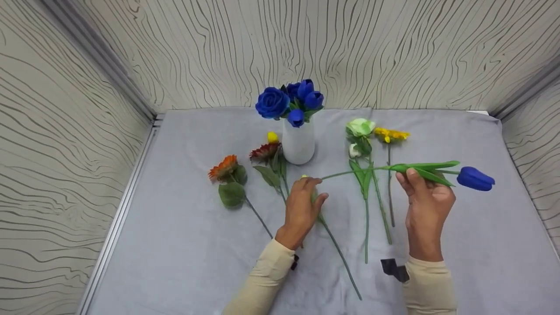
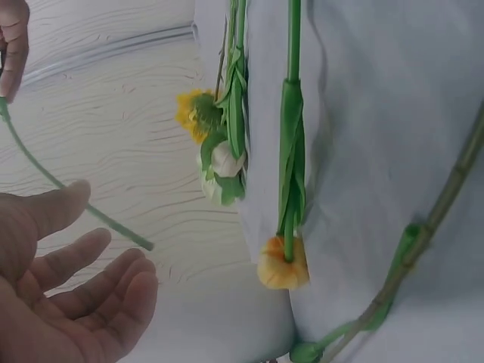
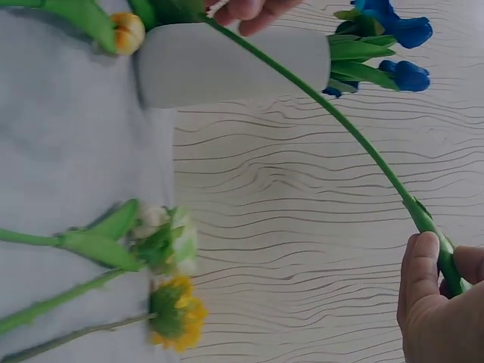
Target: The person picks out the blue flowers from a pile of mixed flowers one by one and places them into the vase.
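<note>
My right hand point(image 1: 428, 210) pinches an artificial blue tulip point(image 1: 476, 178) by its green leaves and upper stem. The tulip lies nearly level, its bloom to the right and its thin stem point(image 3: 333, 113) reaching left. Close to the stem's free end is my left hand point(image 1: 301, 208), whose fingers point(image 2: 106, 302) are parted and not closed round the stem in the left wrist view. A white vase point(image 1: 299, 142) holding several blue roses and tulips point(image 1: 272, 103) stands behind the left hand. Under that hand lies a yellow-orange tulip point(image 2: 283, 265), mostly hidden in the head view.
An orange flower point(image 1: 224, 167) and a dark red flower point(image 1: 265, 152) lie left of the vase, near a small yellow bloom point(image 1: 273, 137). Right of it lie a pale green-white flower point(image 1: 361, 127), a white bud point(image 1: 354, 151) and a yellow flower point(image 1: 390, 134). Patterned walls enclose the grey cloth point(image 1: 175, 271).
</note>
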Tool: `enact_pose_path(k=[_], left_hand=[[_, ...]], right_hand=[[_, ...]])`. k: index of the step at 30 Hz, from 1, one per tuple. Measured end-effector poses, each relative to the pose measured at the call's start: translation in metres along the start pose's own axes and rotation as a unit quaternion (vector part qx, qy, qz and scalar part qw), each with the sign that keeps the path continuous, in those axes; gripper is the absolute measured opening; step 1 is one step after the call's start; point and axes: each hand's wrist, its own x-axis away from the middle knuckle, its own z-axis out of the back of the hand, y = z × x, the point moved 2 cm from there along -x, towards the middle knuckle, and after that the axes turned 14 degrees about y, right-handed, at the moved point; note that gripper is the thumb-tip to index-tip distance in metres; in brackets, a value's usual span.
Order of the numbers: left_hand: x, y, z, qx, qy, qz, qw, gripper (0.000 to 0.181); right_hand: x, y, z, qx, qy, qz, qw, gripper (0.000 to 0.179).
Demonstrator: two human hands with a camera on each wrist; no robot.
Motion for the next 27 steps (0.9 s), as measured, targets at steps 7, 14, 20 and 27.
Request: enact_pose_path(k=[7, 14, 20, 27], left_hand=[[-0.013, -0.010, 0.004, 0.006, 0.023, 0.008, 0.9997, 0.034], [-0.026, -0.019, 0.006, 0.013, 0.018, 0.041, 0.9989, 0.036], [-0.037, -0.024, 0.007, 0.001, 0.029, 0.055, 0.9980, 0.036], [-0.051, -0.029, 0.006, -0.003, 0.009, 0.101, 0.9949, 0.042]], right_hand=[[-0.001, -0.013, -0.026, -0.056, -0.035, 0.025, 0.9975, 0.019], [0.002, -0.022, -0.050, -0.081, -0.036, 0.042, 0.9952, 0.023], [0.003, -0.030, -0.069, -0.096, -0.037, 0.050, 0.9934, 0.026], [0.003, -0.036, -0.082, -0.081, -0.038, 0.074, 0.9932, 0.025]])
